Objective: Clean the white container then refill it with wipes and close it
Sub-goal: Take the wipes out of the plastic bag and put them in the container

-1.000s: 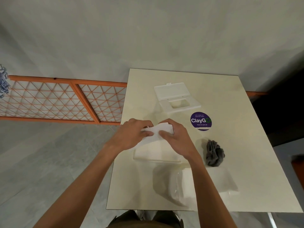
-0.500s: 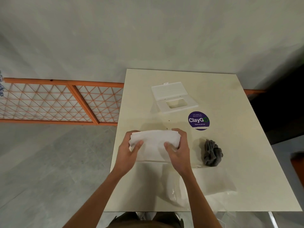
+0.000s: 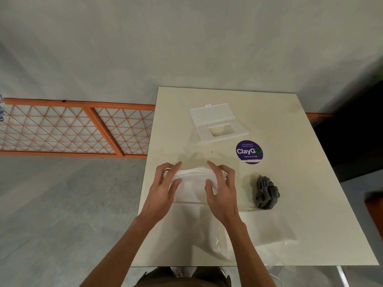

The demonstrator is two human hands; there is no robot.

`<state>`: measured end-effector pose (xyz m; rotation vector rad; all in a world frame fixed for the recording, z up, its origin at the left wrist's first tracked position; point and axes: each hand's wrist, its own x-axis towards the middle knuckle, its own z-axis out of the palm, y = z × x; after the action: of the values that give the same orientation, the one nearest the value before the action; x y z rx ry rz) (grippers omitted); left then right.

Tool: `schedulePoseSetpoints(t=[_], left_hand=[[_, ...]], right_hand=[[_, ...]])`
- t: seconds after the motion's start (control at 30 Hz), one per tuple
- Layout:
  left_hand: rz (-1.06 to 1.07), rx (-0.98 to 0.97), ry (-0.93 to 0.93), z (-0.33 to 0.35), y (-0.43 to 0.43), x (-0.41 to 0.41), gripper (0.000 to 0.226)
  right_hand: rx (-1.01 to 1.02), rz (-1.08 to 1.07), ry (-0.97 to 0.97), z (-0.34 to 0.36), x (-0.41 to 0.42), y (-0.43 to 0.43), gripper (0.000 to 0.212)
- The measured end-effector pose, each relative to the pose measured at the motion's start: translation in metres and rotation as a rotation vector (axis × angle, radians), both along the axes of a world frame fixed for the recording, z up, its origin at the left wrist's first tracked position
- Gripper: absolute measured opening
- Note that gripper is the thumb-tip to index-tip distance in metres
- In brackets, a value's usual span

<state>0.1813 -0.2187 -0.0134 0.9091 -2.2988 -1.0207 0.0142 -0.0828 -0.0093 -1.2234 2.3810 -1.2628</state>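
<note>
Fingers (image 3: 213, 166) have slackened in the last half second. Both hands are splayed, tips and thumbs resting on the wipes (image 3: 192, 179), no longer clasping the stack's ends. Left hand (image 3: 161, 191), right hand (image 3: 224, 193). Stack now sits down in the container (image 3: 186, 200) by the near table edge. Refill looks about done. Lid (image 3: 215, 123) lies well apart, flap open, likely next. Cloth (image 3: 266, 193) idle.
</note>
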Motion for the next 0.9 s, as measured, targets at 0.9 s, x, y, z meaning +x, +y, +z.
schedulePoseSetpoints(t=[0.9], left_hand=[[0.255,0.254,-0.191,0.000,-0.014,0.000,0.043]], right_hand=[[0.275,-0.235,-0.137,0.002,-0.003,0.010,0.020]])
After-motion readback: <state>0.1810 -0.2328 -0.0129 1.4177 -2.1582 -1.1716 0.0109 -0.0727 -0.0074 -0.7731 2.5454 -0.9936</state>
